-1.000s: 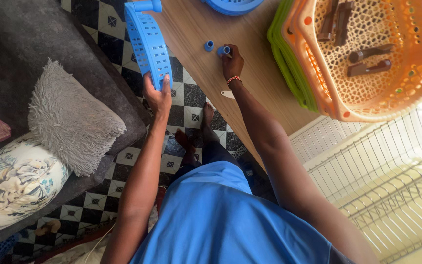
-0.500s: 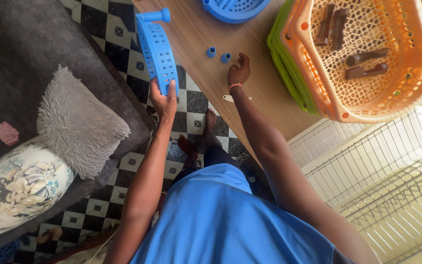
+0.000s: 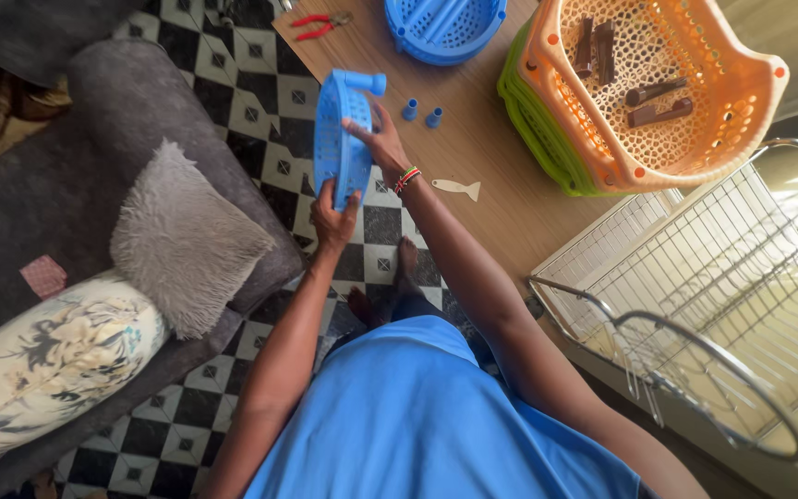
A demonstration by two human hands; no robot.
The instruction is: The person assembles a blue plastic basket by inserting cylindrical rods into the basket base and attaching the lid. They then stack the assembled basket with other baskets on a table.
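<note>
Blue tray (image 3: 338, 139) (perforated) in both hands

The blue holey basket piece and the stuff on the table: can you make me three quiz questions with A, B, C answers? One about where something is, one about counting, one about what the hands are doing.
1. Where are the red-handled pliers?
A. on the wooden table
B. in the orange basket
C. on the grey cushion

2. How many small blue tubes stand on the table?
A. one
B. two
C. five

3. How is the blue perforated panel held?
A. left hand only
B. lying on the floor
C. both hands

Answers: 1 A, they lie at the table's far corner. 2 B, a pair stands side by side. 3 C, the left hand grips its lower end and the right hand touches its side.
</note>
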